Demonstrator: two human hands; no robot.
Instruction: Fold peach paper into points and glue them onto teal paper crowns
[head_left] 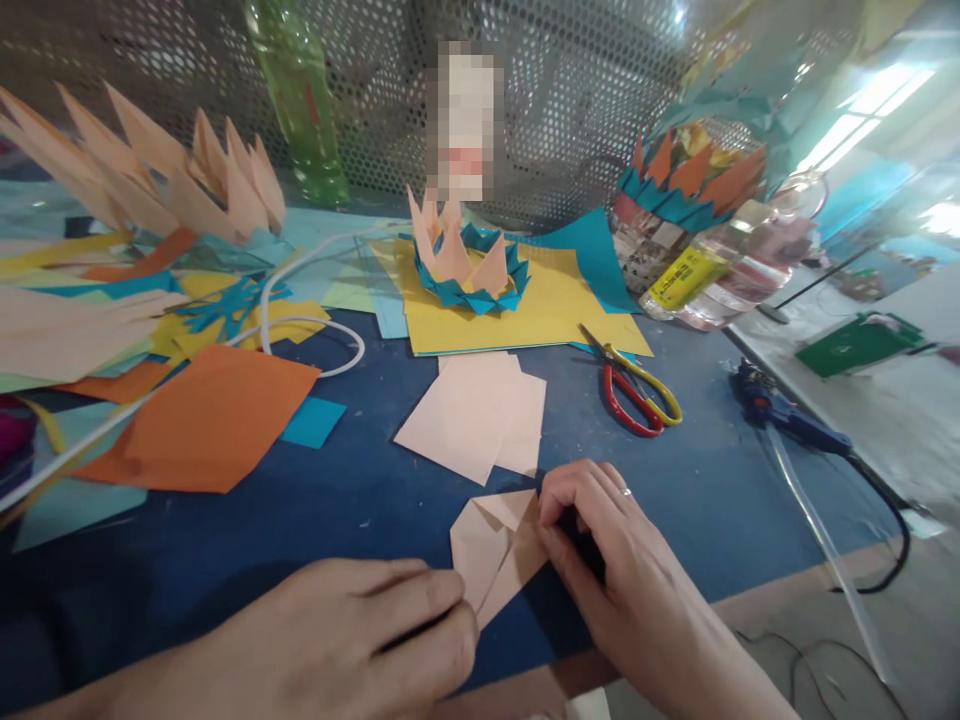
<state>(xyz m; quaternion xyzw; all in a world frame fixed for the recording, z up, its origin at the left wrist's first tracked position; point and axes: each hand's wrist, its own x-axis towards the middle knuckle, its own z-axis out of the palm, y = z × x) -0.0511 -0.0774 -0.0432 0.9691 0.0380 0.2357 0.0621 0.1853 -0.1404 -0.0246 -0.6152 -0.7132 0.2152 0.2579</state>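
A small peach paper piece [491, 545], partly folded into a pointed shape, lies on the blue table [360, 500] near its front edge. My left hand [352, 630] pinches the paper's lower left tip, fingers closed. My right hand [607, 560] presses its curled fingers on the paper's right edge; a ring shows on one finger. Just beyond lies a small stack of flat peach paper squares [480, 410].
Red and yellow scissors [637, 385] lie right of the stack. A peach and teal paper flower [469, 260] sits on yellow sheets. An orange sheet [210, 420], coloured scraps and a white cord lie left. A blue glue gun [787, 420] and bottles are at right.
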